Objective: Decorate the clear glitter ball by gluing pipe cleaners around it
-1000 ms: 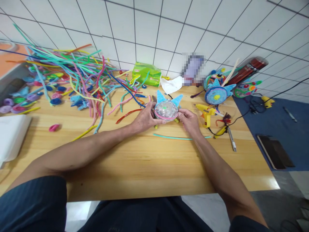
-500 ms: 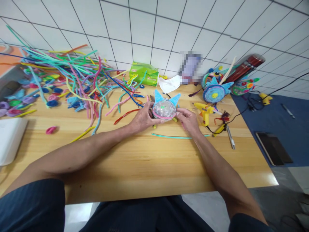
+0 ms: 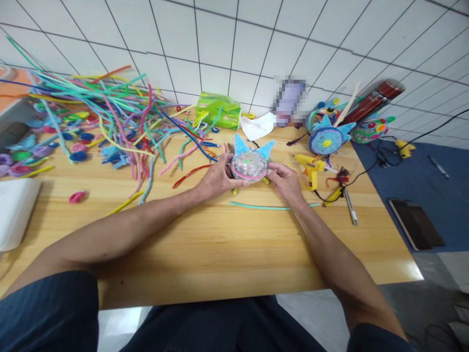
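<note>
Barely moved since earlier, left hand (image 3: 217,180) and right hand (image 3: 286,183) clamped on opposite sides of blue-eared clear dome (image 3: 249,163)

Both bare forearms slant inward over the near side of the counter (image 3: 205,254). The left hand (image 3: 220,179) and right hand (image 3: 285,182) face each other above it, apart, fingers bent inward; the exact curl of the right fingertips is hard to make out.
</note>
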The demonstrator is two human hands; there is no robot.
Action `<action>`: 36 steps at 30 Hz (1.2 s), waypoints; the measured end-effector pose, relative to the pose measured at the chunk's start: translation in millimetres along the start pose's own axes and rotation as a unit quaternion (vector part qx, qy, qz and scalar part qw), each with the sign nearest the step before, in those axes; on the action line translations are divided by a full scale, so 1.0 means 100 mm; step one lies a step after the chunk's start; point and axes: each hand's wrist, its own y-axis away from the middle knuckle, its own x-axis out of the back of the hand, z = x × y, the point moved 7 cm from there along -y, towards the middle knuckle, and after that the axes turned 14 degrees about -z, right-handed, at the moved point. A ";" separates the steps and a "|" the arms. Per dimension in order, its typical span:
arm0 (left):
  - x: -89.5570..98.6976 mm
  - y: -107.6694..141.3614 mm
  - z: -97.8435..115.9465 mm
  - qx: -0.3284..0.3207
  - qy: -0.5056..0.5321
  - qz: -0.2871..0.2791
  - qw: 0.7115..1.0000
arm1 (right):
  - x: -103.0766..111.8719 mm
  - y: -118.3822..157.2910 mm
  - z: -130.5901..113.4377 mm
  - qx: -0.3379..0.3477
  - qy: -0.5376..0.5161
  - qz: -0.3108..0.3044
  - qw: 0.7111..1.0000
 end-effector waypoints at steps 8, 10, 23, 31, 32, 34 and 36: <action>0.00 0.01 -0.04 -0.020 0.032 0.006 0.999 | 0.00 0.01 -0.04 -0.001 0.007 0.000 1.000; 0.00 0.01 -0.05 -0.019 0.043 0.005 0.999 | 0.00 0.01 -0.05 0.000 0.008 -0.001 1.000; -0.01 0.02 0.06 -0.012 0.045 -0.023 0.999 | 0.00 0.03 -0.06 0.014 0.015 0.005 1.000; -0.03 0.02 0.09 -0.009 0.031 -0.024 0.999 | 0.00 0.06 -0.11 0.027 0.040 0.010 0.999; -0.03 0.02 0.10 -0.005 0.027 -0.023 0.999 | 0.00 0.06 -0.11 0.026 0.043 0.010 0.999; -0.03 0.03 0.11 0.007 0.009 -0.020 1.000 | 0.01 0.05 -0.11 0.023 0.050 0.012 0.998; -0.02 0.03 0.14 0.013 -0.015 -0.018 1.000 | 0.01 0.05 -0.12 0.023 0.057 0.015 0.998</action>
